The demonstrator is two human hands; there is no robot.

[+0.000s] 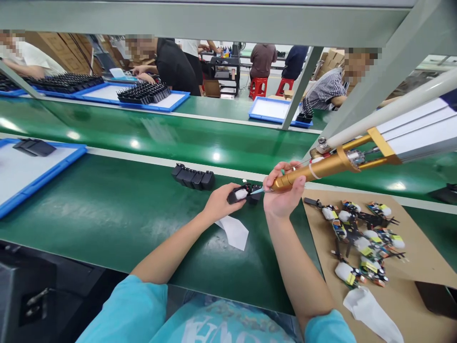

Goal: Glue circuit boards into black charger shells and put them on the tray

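Note:
My left hand (pixel 223 199) is closed around a small black plastic housing (pixel 233 196) with a white part showing inside. In my right hand (pixel 283 195) is a gold-coloured glue dispenser (pixel 303 175), its fingers wrapped about the barrel from below. The dispenser's pale blue nozzle (pixel 257 191) points left, and its tip is at the housing's open side; whether it touches cannot be seen. Another black housing (pixel 254 196) stands just behind the nozzle. A row of several black housings (pixel 193 177) is on the green bench, beyond my left hand. A piece of white paper or cloth (pixel 233 232) lies below it.
Circuit boards (pixel 364 238) with white blobs lie on a cardboard sheet (pixel 424 252) at right, beside a white cloth (pixel 373 314). A blue-rimmed tray (pixel 39 183) sits at left. A metal post (pixel 367 90) slants behind the dispenser. Co-workers sit across the green conveyor (pixel 171 136).

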